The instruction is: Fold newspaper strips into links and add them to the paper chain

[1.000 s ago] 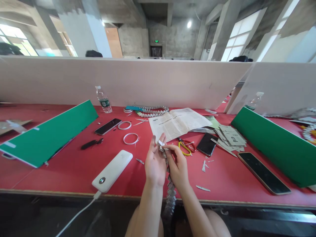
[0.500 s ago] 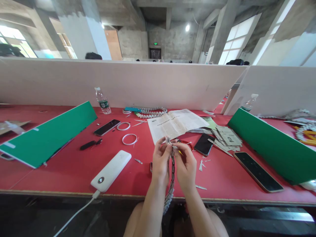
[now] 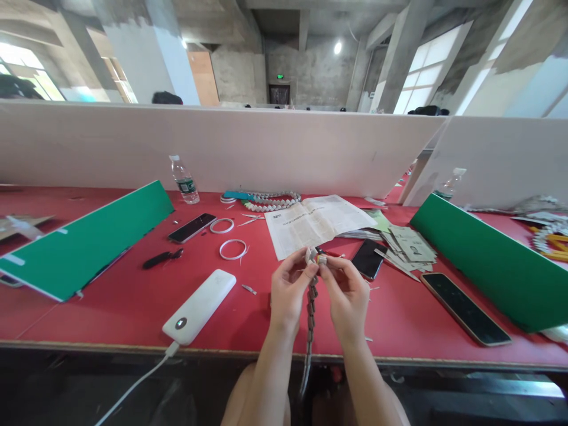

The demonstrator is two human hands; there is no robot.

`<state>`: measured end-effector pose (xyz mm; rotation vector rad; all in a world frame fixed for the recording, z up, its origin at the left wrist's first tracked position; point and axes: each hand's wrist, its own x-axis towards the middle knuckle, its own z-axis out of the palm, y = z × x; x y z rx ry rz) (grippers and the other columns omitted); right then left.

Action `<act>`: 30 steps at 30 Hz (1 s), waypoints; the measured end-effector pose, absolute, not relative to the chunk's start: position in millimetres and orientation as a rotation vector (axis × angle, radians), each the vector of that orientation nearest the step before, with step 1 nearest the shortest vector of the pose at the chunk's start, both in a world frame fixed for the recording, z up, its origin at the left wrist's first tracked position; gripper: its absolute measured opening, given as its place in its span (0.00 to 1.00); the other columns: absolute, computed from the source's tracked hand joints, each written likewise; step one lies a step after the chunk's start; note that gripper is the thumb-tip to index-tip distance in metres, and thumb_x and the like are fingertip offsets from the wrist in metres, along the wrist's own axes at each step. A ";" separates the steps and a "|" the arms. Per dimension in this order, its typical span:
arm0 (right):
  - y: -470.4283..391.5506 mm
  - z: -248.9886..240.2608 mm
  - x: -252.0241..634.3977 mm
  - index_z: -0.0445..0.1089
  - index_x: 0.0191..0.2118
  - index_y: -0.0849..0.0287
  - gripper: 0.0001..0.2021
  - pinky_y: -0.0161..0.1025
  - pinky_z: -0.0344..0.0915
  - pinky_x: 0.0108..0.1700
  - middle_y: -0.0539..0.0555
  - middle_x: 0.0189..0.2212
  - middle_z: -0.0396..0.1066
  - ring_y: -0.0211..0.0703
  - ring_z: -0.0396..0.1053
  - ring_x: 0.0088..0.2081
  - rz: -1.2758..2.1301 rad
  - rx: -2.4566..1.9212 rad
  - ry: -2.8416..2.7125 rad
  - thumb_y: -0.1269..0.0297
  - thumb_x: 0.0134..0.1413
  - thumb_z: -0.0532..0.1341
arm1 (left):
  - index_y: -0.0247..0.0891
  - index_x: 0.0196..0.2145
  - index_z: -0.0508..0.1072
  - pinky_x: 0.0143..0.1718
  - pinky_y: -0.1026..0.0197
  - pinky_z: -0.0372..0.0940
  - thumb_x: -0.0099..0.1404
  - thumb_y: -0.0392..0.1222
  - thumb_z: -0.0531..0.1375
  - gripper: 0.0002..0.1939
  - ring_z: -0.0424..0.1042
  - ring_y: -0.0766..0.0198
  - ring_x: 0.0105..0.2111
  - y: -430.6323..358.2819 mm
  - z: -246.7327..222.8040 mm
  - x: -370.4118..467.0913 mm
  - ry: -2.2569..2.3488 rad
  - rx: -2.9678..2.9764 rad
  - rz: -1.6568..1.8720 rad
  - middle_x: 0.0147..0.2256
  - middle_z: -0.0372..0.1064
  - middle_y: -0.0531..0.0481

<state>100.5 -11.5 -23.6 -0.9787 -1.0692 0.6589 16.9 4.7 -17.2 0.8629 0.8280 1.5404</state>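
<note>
Low over the red tabletop, in the middle of the head view, my left hand pinches the top end of a folded-paper chain. The chain is made of small grey-white folded links and hangs down between my forearms, past the table edge. My right hand, fingers closed, meets the left at that end and pinches a small pale folded paper piece there. Whether this piece is joined to the chain cannot be made out. A newspaper lies open just beyond my fingers.
A white power bank with a cable lies left, near tape rolls, a black knife-like tool and a phone. Right are two phones and paper slips. Green boards stand on both sides; another paper chain lies behind.
My right hand has shifted right and turned slightly. The folded pieces at my fingertips now sit a little apart, and the hanging chain has swung straighter.
</note>
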 end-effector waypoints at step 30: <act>-7.2 -24.7 125.1 0.71 0.34 0.59 0.05 0.40 0.69 0.37 0.53 0.31 0.73 0.43 0.71 0.34 0.782 -1.054 -1.137 0.65 0.50 0.62 | 0.41 0.38 0.78 0.41 0.59 0.66 0.52 0.37 0.65 0.13 0.71 0.58 0.37 0.5 -14.0 13.3 0.945 1.248 1.500 0.36 0.72 0.46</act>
